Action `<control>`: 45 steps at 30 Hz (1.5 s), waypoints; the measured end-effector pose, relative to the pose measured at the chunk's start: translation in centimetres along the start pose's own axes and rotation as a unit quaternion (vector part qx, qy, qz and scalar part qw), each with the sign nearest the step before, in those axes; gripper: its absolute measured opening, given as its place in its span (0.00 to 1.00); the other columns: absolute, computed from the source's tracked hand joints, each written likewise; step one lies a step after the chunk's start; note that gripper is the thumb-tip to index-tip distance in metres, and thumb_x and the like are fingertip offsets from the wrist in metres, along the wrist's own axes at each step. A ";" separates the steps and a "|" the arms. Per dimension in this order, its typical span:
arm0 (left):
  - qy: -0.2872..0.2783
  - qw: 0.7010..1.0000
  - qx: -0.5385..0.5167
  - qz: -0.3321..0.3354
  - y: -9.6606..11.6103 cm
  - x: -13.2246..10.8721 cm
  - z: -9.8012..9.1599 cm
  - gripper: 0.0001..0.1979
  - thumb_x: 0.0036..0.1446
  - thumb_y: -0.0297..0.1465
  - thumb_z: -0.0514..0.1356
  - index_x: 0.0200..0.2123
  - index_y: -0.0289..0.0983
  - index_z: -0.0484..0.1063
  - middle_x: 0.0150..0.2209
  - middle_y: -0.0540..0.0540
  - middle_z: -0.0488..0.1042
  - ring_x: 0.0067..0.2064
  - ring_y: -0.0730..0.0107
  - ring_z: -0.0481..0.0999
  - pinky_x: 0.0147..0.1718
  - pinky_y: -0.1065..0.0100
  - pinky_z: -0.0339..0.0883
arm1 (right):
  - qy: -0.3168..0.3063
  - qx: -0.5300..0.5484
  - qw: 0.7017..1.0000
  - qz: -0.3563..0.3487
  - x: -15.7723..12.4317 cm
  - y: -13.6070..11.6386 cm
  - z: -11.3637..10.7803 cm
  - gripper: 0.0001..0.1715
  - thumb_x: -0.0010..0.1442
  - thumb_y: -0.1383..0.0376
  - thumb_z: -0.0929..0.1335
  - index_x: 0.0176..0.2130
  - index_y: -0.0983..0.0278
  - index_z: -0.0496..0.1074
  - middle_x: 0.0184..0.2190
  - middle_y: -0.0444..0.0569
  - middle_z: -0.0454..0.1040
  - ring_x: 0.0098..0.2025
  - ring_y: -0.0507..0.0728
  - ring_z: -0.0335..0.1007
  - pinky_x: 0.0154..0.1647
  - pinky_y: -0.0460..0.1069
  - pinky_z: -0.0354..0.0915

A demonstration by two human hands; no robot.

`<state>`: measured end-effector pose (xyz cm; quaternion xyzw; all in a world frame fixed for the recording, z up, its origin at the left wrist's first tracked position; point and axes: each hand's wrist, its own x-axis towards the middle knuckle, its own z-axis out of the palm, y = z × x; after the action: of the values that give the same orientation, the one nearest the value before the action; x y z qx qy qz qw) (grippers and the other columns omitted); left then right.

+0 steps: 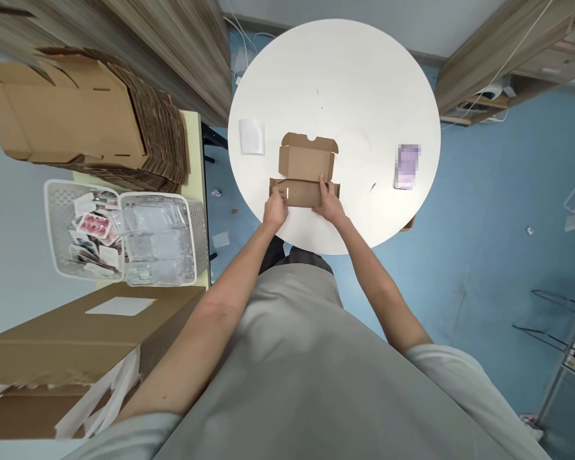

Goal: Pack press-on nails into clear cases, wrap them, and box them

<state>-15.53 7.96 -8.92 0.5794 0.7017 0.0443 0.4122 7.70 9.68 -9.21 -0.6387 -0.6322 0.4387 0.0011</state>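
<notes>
A small brown cardboard mailer box (305,167) lies partly folded on the round white table (354,89), its lid flap standing open towards the far side. My left hand (275,208) grips the box's near left corner with curled fingers. On the near right side of the box my right hand (328,203) presses with its fingers against the front wall. Both hands hold the front panel of the box.
A white packet (252,136) lies left of the box and a purple phone (407,166) right of it. At the left stand a stack of flat cardboard blanks (91,115), two white baskets (124,236) of packets and a large carton (76,332).
</notes>
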 end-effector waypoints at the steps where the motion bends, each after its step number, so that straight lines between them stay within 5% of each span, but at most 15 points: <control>1: 0.020 1.000 -0.018 -0.010 -0.1 0.2 -0.1 0.38 0.67 0.19 0.59 0.79 0.38 0.63 0.66 0.34 0.79 0.59 0.53 0.84 0.63 0.54 0.77 | 0.004 -0.004 1.000 0.000 0.0 -0.1 0.1 0.75 0.62 0.64 0.79 0.88 0.61 0.35 0.86 0.73 0.42 0.79 0.82 0.66 0.73 0.74 0.74; 4: 0.046 0.998 -0.021 -0.023 -0.2 1.1 -0.7 0.43 0.63 0.19 0.62 0.80 0.43 0.63 0.66 0.35 0.76 0.56 0.53 0.85 0.63 0.53 0.79 | -0.001 -0.017 1.000 0.003 -0.1 -0.3 0.1 0.75 0.61 0.68 0.77 0.88 0.64 0.35 0.86 0.74 0.41 0.78 0.81 0.68 0.74 0.73 0.74; 9: -0.019 0.999 0.021 0.026 0.2 2.2 -2.1 0.28 0.66 0.21 0.62 0.67 0.42 0.79 0.62 0.36 0.76 0.62 0.48 0.82 0.68 0.52 0.76 | -0.005 -0.014 1.000 0.007 -0.1 -0.3 0.0 0.75 0.61 0.66 0.77 0.88 0.64 0.35 0.86 0.75 0.41 0.77 0.81 0.69 0.72 0.73 0.76; 12: 0.065 0.997 0.022 0.034 0.2 1.6 -3.1 0.30 0.68 0.24 0.63 0.71 0.43 0.75 0.68 0.35 0.73 0.72 0.44 0.74 0.72 0.52 0.71 | -0.003 -0.012 1.000 0.010 -0.1 -0.3 0.1 0.75 0.61 0.65 0.78 0.88 0.63 0.35 0.86 0.75 0.41 0.76 0.81 0.70 0.71 0.74 0.77; 15: 0.139 0.989 -0.014 -0.056 -0.4 1.3 -3.9 0.29 0.72 0.30 0.63 0.73 0.36 0.70 0.72 0.31 0.71 0.76 0.46 0.70 0.74 0.55 0.66 | 0.000 -0.012 1.000 0.009 -0.1 -0.3 0.3 0.76 0.61 0.65 0.79 0.88 0.61 0.35 0.86 0.73 0.42 0.76 0.81 0.70 0.70 0.72 0.78; 18: 0.053 0.982 -0.109 -0.143 -0.8 1.7 -4.2 0.21 0.80 0.40 0.55 0.62 0.32 0.77 0.62 0.31 0.81 0.65 0.52 0.79 0.65 0.59 0.72 | -0.004 -0.018 1.000 0.012 -0.2 -0.4 0.3 0.76 0.62 0.65 0.78 0.89 0.60 0.33 0.87 0.71 0.41 0.76 0.81 0.69 0.69 0.71 0.79; 20: 0.009 0.976 -0.162 -0.143 -0.8 2.0 -4.1 0.23 0.81 0.43 0.51 0.53 0.33 0.80 0.56 0.34 0.85 0.59 0.55 0.82 0.60 0.61 0.74 | -0.009 -0.026 0.999 0.016 -0.2 -0.4 0.3 0.78 0.62 0.67 0.78 0.89 0.58 0.31 0.87 0.71 0.40 0.76 0.80 0.70 0.69 0.71 0.79; 23: 0.008 0.974 -0.196 -0.111 0.0 2.3 -3.5 0.17 0.76 0.43 0.60 0.52 0.35 0.80 0.55 0.36 0.86 0.58 0.56 0.84 0.61 0.62 0.74 | -0.012 -0.035 0.999 0.019 -0.2 -0.4 0.3 0.80 0.61 0.68 0.79 0.88 0.55 0.28 0.87 0.69 0.40 0.75 0.80 0.71 0.67 0.70 0.80; 28: 0.009 0.989 -0.095 -0.117 1.7 2.7 -2.6 0.11 0.67 0.36 0.71 0.48 0.39 0.80 0.53 0.39 0.88 0.57 0.54 0.86 0.61 0.59 0.74 | -0.016 -0.024 0.999 0.012 -0.3 -0.1 0.3 0.82 0.61 0.64 0.82 0.88 0.52 0.28 0.87 0.68 0.40 0.74 0.80 0.72 0.65 0.70 0.81; 32: 0.016 0.992 0.018 -0.120 2.3 2.9 -2.2 0.02 0.70 0.32 0.65 0.43 0.42 0.78 0.51 0.40 0.87 0.56 0.51 0.84 0.57 0.57 0.74 | -0.016 -0.021 1.000 0.009 -0.3 -0.2 0.2 0.84 0.58 0.65 0.84 0.89 0.53 0.34 0.86 0.69 0.42 0.75 0.81 0.71 0.66 0.70 0.80; 36: 0.011 0.991 0.082 -0.106 2.6 2.6 -2.0 0.03 0.71 0.31 0.62 0.43 0.41 0.77 0.51 0.37 0.85 0.55 0.48 0.83 0.54 0.55 0.74 | -0.011 -0.005 1.000 0.014 -0.2 -0.5 0.3 0.82 0.56 0.66 0.85 0.88 0.55 0.40 0.86 0.70 0.44 0.75 0.81 0.70 0.67 0.71 0.78; 40: 0.004 0.990 0.096 -0.107 3.0 2.6 -1.8 0.03 0.70 0.30 0.62 0.44 0.41 0.77 0.50 0.36 0.83 0.53 0.46 0.82 0.53 0.52 0.74 | 0.022 0.054 0.998 0.008 -0.7 -0.5 0.4 0.72 0.62 0.56 0.84 0.87 0.54 0.48 0.83 0.68 0.52 0.69 0.77 0.76 0.65 0.71 0.79; 45: 0.008 0.990 0.098 -0.103 3.3 2.6 -1.6 0.04 0.70 0.28 0.60 0.44 0.41 0.76 0.49 0.37 0.81 0.52 0.46 0.81 0.53 0.51 0.73 | 0.214 0.129 0.967 0.057 -2.8 1.6 0.2 0.42 0.74 0.53 0.74 0.78 0.58 0.63 0.71 0.63 0.70 0.61 0.68 0.78 0.61 0.63 0.80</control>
<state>-13.99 11.93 -7.46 0.5417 0.7615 -0.0630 0.3502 9.37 7.00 -8.65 -0.7473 -0.5178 0.3687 0.1935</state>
